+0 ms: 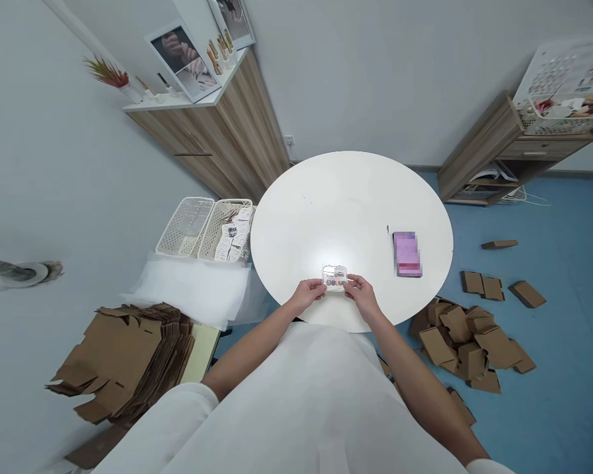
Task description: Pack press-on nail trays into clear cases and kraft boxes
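A small clear plastic case (335,277) with several round coloured pieces inside is held over the near part of the white oval table (321,210). My left hand (308,294) pinches its left edge between thumb and fingers. On the opposite edge, my right hand (360,294) has a matching grip. What the coloured pieces are is too small to tell. To the right on the tabletop lies a flat purple item (407,254), blurred by pixelation.
Left of the table stand two white baskets (185,227), one with printed cards (234,234). Flattened cardboard boxes (123,355) are stacked below them. Folded brown boxes (469,342) pile on the blue floor at right. A wooden cabinet (247,125) rises behind.
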Action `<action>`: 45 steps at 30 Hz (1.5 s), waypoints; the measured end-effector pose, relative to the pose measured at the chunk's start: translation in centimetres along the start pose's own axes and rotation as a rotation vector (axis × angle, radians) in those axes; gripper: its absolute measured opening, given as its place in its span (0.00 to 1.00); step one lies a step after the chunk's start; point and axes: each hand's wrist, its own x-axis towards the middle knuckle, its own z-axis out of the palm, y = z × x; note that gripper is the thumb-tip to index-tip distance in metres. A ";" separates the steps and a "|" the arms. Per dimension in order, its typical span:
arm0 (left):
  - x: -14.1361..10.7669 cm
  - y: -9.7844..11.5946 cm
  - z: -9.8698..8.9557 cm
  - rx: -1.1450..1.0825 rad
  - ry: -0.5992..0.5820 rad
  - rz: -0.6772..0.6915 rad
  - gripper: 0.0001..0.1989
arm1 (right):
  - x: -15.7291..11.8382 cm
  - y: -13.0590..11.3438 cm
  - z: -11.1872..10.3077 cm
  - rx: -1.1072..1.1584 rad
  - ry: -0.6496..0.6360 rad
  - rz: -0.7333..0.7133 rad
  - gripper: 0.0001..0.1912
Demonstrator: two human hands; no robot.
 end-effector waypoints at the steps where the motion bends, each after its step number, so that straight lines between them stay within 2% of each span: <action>1: 0.1 -0.2 0.0 -0.008 0.007 0.009 0.20 | 0.0 0.0 0.0 -0.005 0.005 0.002 0.21; 10: 0.5 -1.1 0.4 0.082 0.178 0.029 0.24 | 0.1 0.2 0.1 -0.062 0.023 -0.008 0.24; 17: 0.4 -1.3 0.8 0.209 0.199 0.127 0.22 | -0.1 0.7 0.3 -0.035 0.055 -0.038 0.23; 27: -1.5 -1.4 -0.9 0.273 0.237 0.180 0.24 | 0.0 1.6 1.5 -0.048 -0.003 -0.016 0.23; 36: -1.4 -0.6 -4.0 0.282 0.226 0.235 0.23 | 1.1 0.7 5.4 -0.156 0.028 -0.055 0.24; 45: -0.6 0.2 -9.8 0.125 0.286 0.227 0.24 | 2.8 -0.5 12.4 -0.220 0.025 -0.080 0.23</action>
